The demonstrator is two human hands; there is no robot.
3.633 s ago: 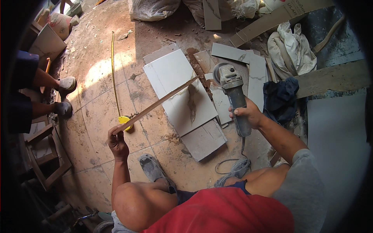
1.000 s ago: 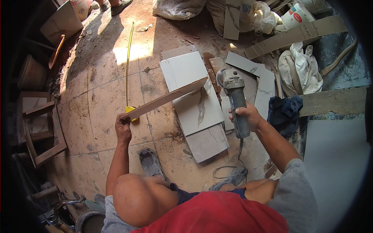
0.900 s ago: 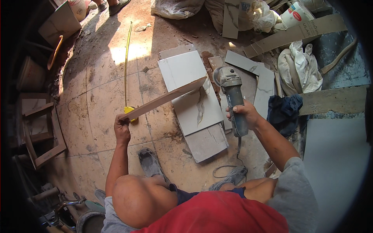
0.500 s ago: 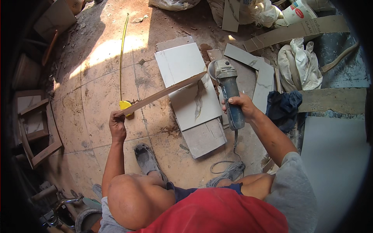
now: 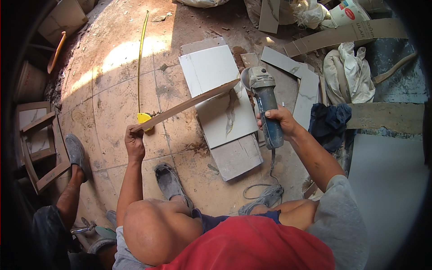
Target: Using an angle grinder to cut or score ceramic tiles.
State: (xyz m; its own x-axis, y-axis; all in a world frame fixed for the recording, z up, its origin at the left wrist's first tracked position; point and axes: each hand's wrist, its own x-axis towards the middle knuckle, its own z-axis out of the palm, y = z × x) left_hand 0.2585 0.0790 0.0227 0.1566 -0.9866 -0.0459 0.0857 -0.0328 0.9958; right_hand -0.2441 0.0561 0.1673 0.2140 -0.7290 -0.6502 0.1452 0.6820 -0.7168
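Note:
My left hand (image 5: 135, 143) grips the near end of a long narrow tile strip (image 5: 189, 105), which slants up to the right with its brown edge showing. Wrapped round the dark body of an angle grinder (image 5: 268, 110), my right hand (image 5: 279, 118) holds it with the disc end up. The grinder's disc (image 5: 245, 78) is beside the strip's far end; I cannot tell whether they touch. Below the strip a white marbled tile (image 5: 225, 121) lies on grey slabs (image 5: 238, 159). A yellow tape measure (image 5: 144, 119) sits on the floor behind my left hand, its blade (image 5: 141, 58) drawn out away from me.
Cut tile pieces (image 5: 308, 90) lie right of the grinder, near a white sack (image 5: 348, 74) and a dark cloth (image 5: 328, 126). The grinder's cord (image 5: 265, 191) loops by my right foot. At left, another person's leg (image 5: 74, 180) stands beside tile frames (image 5: 45, 148).
Another person's leg and shoe have come into view at the lower left. My hands, the tile strip and the grinder have hardly moved.

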